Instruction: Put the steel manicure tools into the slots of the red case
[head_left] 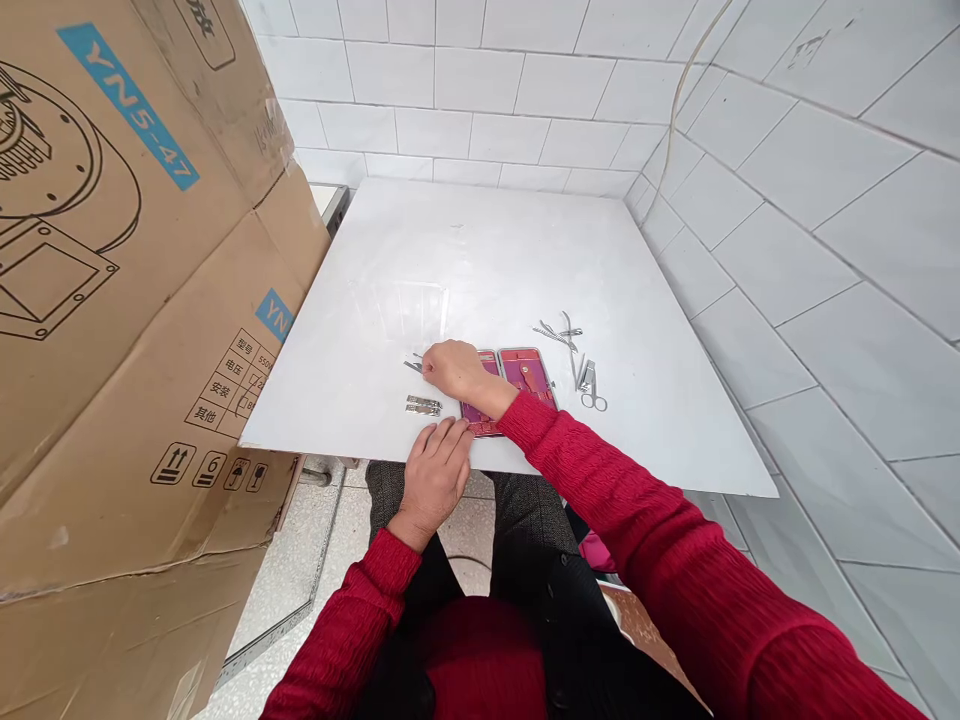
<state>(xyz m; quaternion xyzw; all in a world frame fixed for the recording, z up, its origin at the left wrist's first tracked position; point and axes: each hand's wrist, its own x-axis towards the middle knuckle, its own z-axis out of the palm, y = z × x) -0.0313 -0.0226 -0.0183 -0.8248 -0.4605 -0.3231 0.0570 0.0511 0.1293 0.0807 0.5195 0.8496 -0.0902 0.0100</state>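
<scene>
Red sleeve (660,535) looms large, right hand (454,368) curled, grip unreadable, left hand (433,470) flat, fingers (444,438) extended, clippers (422,402) and scissors (594,402) lying outside the open case (517,368)!

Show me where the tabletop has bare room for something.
The white tabletop looks bare toward the far tiled wall, and between the scissors and its right edge. The near middle is crowded: left hand, right hand, open case and two nail clippers sit close together. A faint see-through outline left of centre is unclear.
</scene>
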